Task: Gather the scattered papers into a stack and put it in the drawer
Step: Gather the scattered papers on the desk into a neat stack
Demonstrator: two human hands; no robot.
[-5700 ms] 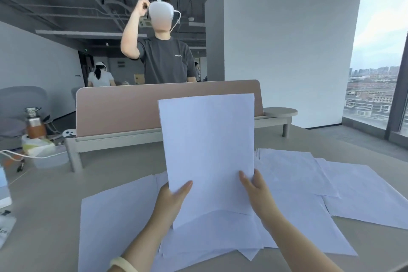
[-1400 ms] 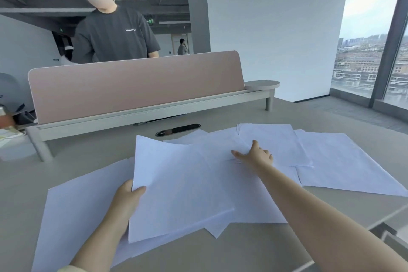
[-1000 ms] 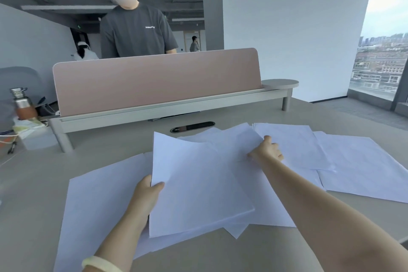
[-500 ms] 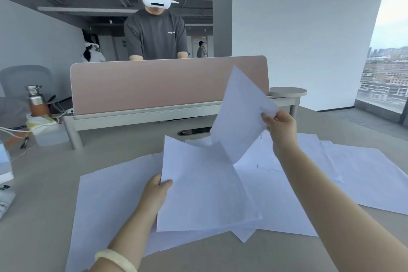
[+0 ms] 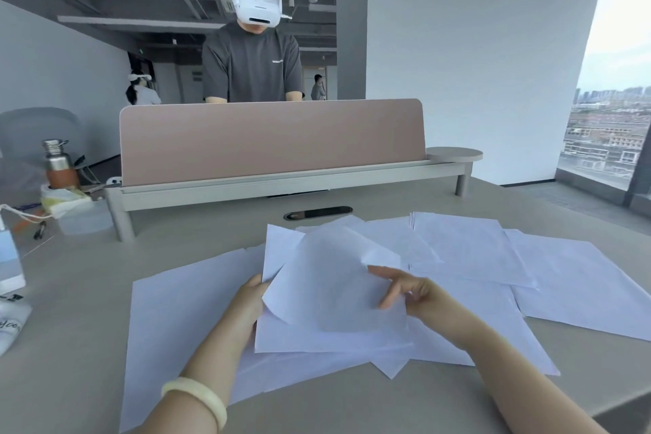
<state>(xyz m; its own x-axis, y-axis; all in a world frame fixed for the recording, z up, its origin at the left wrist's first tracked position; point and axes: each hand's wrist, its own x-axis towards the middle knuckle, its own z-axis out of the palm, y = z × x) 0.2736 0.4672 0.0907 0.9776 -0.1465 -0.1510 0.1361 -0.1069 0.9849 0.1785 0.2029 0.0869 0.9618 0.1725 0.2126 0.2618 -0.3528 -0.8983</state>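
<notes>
Between my 2 hands in the head view, the sheet (image 5: 327, 287) that my right hand (image 5: 419, 292) held up in the air 0.5 s ago now lies slanted on the small stack (image 5: 317, 342), whose left edge my left hand (image 5: 250, 306) grips. My right fingers (image 5: 389, 294) rest nearly straight at the sheet's right edge, and I cannot tell whether they still pinch it. Beyond those fingers and to their right, loose papers (image 5: 581, 289) lie spread on the desk (image 5: 70, 345), so I judge the gathering well short of done, with no drawer in view.
</notes>
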